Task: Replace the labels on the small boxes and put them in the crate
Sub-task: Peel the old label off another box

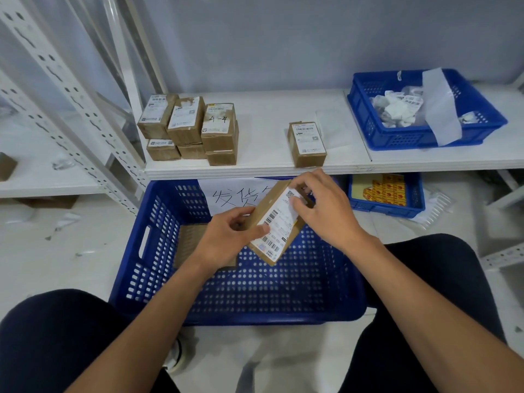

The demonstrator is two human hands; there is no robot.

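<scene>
I hold a small cardboard box (263,205) tilted just above the big blue crate (255,316). My left hand (226,236) grips its near end, thumb on the white shipping label (279,219). My right hand (326,211) pinches the label's far end; whether it is peeling or pressing, I cannot tell. 1 brown box (190,242) seems to lie inside the crate already. Behind the crate, on the shelf (269,109), a stack of boxes (187,126) and 1 lone box (307,143) wait, so I judge most of the job remains.
</scene>
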